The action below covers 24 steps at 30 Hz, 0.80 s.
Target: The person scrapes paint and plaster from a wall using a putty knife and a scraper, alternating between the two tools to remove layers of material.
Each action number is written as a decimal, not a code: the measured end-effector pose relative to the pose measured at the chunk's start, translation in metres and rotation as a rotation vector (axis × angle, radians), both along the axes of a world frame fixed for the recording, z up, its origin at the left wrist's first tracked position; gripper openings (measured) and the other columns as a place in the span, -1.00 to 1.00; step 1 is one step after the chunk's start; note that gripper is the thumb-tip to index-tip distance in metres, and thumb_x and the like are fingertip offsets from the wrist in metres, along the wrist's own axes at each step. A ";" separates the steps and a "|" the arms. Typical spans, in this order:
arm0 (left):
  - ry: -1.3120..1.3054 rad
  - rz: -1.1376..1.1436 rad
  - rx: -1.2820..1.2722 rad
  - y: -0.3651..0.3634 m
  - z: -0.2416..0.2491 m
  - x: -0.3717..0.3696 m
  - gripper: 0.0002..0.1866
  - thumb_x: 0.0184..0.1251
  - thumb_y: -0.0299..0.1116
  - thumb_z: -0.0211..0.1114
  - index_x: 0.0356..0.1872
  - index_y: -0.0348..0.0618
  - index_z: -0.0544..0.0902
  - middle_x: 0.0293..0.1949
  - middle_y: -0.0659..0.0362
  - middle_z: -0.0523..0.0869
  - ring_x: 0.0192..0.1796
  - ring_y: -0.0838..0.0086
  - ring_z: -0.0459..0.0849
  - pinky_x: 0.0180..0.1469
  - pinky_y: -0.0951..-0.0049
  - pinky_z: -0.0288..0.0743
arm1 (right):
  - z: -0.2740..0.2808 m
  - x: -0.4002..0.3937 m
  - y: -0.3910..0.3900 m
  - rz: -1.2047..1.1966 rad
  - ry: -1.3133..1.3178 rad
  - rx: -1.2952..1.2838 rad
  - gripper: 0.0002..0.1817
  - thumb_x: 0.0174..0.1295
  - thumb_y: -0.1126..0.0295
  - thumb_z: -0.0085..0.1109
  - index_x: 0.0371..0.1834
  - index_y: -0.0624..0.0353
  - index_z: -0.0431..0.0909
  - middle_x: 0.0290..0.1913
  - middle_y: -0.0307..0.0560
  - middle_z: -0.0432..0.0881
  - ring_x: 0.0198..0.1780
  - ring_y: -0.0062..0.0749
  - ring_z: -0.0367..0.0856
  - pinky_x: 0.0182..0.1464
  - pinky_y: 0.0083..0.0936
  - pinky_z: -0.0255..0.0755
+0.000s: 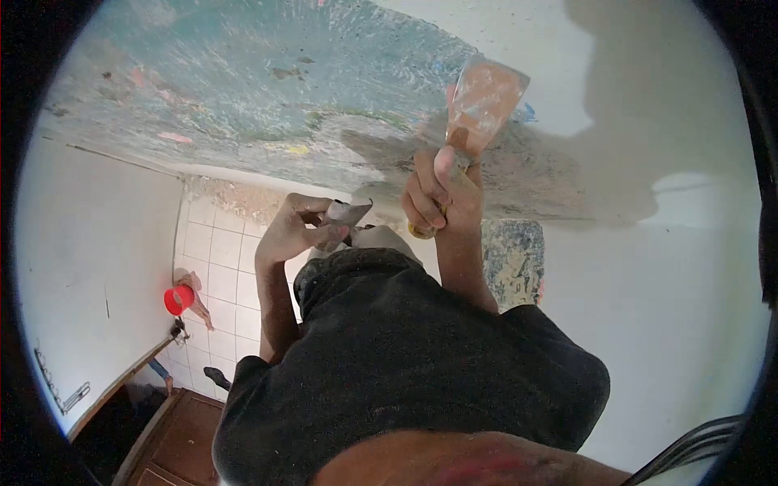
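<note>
My right hand (446, 194) grips a putty knife (489, 101) by its handle, the broad blade pointing up. Whitish and brownish residue coats the blade, which overlaps the edge of a teal-grey, scuffed patch of wall (243, 73). Lower and to the left, my left hand (296, 231) pinches a bent grey sheet (350, 214) with a curled corner, held in front of my waist. White dust shows on the left hand.
White tiles (223, 247) cover the floor at left. There, a red bucket (178, 300) overlaps a person's legs (197, 301). A brown door (182, 441) lies lower left, cables (689, 445) lower right. Another rough, dark patch (515, 263) marks the white wall (648, 324).
</note>
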<state>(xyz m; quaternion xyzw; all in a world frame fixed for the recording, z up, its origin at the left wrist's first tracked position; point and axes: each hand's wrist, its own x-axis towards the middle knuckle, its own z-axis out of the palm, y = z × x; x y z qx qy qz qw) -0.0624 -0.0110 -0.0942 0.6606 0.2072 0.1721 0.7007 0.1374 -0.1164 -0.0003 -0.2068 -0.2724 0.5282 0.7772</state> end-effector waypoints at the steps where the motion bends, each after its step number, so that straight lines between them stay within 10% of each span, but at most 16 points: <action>1: 0.005 -0.001 -0.016 -0.001 0.006 0.002 -0.87 0.08 -0.54 0.50 -0.50 -0.27 0.66 -0.60 0.32 0.63 -0.51 0.74 0.56 -0.51 0.61 0.42 | 0.010 -0.004 0.001 -0.001 0.010 -0.050 -0.42 0.42 0.40 0.06 0.48 -0.10 0.14 -0.73 -0.35 0.21 -0.84 -0.67 0.15 -0.82 -0.62 0.08; 16: -0.047 -0.043 0.035 0.008 -0.005 0.005 -0.92 0.10 -0.55 0.46 -0.37 -0.29 0.75 -0.55 0.23 0.71 -0.52 0.67 0.62 -0.48 0.60 0.46 | 0.006 0.022 0.003 0.125 -0.180 0.046 -0.27 0.49 0.41 -0.10 0.60 -0.15 -0.26 -0.64 -0.29 0.23 -0.82 -0.68 0.15 -0.81 -0.66 0.14; 20: -0.064 -0.047 0.004 0.013 0.009 0.007 -0.89 0.10 -0.55 0.46 -0.32 -0.28 0.76 -0.54 0.25 0.70 -0.53 0.68 0.61 -0.49 0.59 0.47 | -0.005 0.002 0.007 0.024 -0.085 -0.030 -0.29 0.39 0.35 0.14 0.55 -0.02 0.02 -0.76 -0.34 0.22 -0.87 -0.66 0.12 -0.84 -0.63 0.05; 24: -0.028 -0.068 -0.002 0.017 0.001 0.005 -0.81 0.09 -0.52 0.49 -0.24 -0.27 0.77 -0.51 0.25 0.71 -0.50 0.70 0.60 -0.46 0.61 0.48 | 0.001 -0.006 0.019 0.105 -0.066 0.080 -0.25 0.51 0.30 -0.09 0.60 -0.23 -0.33 -0.64 -0.33 0.22 -0.80 -0.67 0.20 -0.78 -0.62 0.20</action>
